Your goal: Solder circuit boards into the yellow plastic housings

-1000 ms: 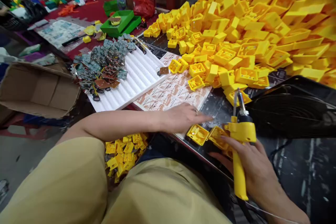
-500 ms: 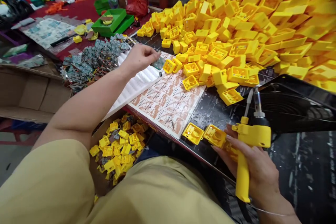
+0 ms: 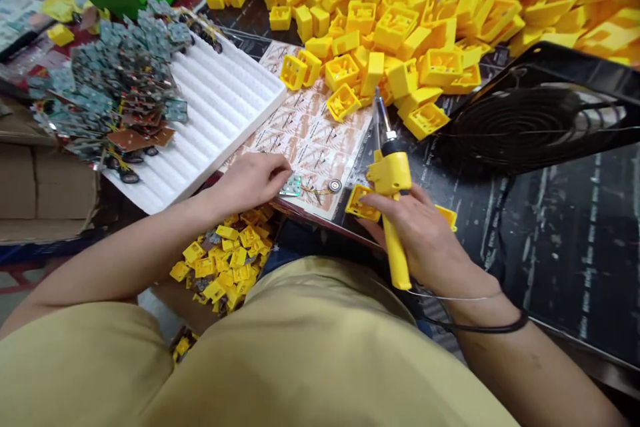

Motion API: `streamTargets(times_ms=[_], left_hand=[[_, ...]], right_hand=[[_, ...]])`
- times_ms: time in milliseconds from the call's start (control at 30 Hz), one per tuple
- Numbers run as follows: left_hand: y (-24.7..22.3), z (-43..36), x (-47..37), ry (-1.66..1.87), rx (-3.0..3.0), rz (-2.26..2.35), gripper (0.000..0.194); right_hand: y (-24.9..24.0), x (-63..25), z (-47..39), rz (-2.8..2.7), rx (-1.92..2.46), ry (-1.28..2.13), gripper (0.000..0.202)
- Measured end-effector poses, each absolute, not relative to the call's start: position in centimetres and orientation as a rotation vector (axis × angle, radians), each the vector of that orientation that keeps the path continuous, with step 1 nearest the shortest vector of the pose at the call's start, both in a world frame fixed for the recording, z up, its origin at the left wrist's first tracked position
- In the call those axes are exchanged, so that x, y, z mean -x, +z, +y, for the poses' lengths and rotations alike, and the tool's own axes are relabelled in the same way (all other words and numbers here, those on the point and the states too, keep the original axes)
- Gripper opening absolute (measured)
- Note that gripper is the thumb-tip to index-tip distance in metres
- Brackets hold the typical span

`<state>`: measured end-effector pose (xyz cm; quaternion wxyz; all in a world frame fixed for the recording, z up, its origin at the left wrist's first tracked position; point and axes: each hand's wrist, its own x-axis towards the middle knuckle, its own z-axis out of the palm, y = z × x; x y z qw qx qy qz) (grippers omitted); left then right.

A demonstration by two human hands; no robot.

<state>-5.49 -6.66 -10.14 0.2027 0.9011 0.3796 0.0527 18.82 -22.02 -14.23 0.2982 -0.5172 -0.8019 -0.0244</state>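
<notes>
At the near edge of the patterned sheet (image 3: 327, 147), the left hand (image 3: 257, 180) pinches one end of a circuit board (image 3: 292, 186) between thumb and fingertips, while thin wires (image 3: 315, 191) run from the board across the sheet to a small round disc (image 3: 335, 185). Right of the sheet, the right hand (image 3: 425, 240) curls its fingers about a yellow soldering gun (image 3: 393, 175); whether they also grip the yellow casing (image 3: 361, 202) by the thumb cannot be told. The board should prove light and stiff, its wire joints fragile, and is best held by its edges, clear of the leads.
</notes>
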Motion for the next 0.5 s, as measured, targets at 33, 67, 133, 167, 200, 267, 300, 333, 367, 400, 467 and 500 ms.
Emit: streamTargets(times_ms=[33,67,133,167,200,267,300,333,367,400,467,500], left_hand=[[-9.9,-6.9,5.9,0.078,-2.658,1.054,0.026],[-9.5,-7.1,6.2,0.04,-2.765,1.01,0.028],[-8.8,-7.3,6.1,0.029,-2.866,0.801,0.032],[-8.6,-7.4,5.9,0.03,-2.877,0.673,0.034],[-8.6,-7.4,5.5,0.022,-2.876,0.567,0.038],[-9.1,-7.4,4.5,-0.015,-2.862,0.472,0.038],[-9.6,-7.5,4.1,-0.025,-2.848,0.485,0.034],[-10.2,-7.5,3.7,-0.021,-2.828,0.521,0.03],[-10.9,-7.4,3.4,0.0,-2.801,0.566,0.026],[-11.5,-7.4,3.2,0.041,-2.767,0.61,0.022],[-12.5,-7.4,3.1,0.149,-2.672,0.664,0.018],[-12.7,-7.3,3.1,0.209,-2.615,0.678,0.017]], right_hand=[[-14.2,-19.2,-22.1,-2.133,1.367,-0.065,0.028],[-14.0,-19.6,-22.4,-2.134,1.365,-0.072,0.031],[-13.5,-20.0,-23.0,-2.103,1.389,-0.104,0.039],[-13.1,-20.1,-23.4,-2.053,1.403,-0.124,0.04],[-12.7,-20.1,-23.8,-1.991,1.417,-0.14,0.039],[-12.1,-20.2,-24.8,-1.858,1.429,-0.126,0.035],[-11.9,-20.2,-25.2,-1.811,1.42,-0.119,0.033],[-11.8,-20.3,-25.6,-1.778,1.401,-0.132,0.033],[-11.8,-20.5,-26.0,-1.757,1.392,-0.149,0.031],[-11.8,-20.6,-26.4,-1.73,1.395,-0.166,0.03],[-11.8,-21.0,-26.8,-1.699,1.436,-0.192,0.025],[-11.7,-21.1,-27.0,-1.694,1.46,-0.177,0.024]])
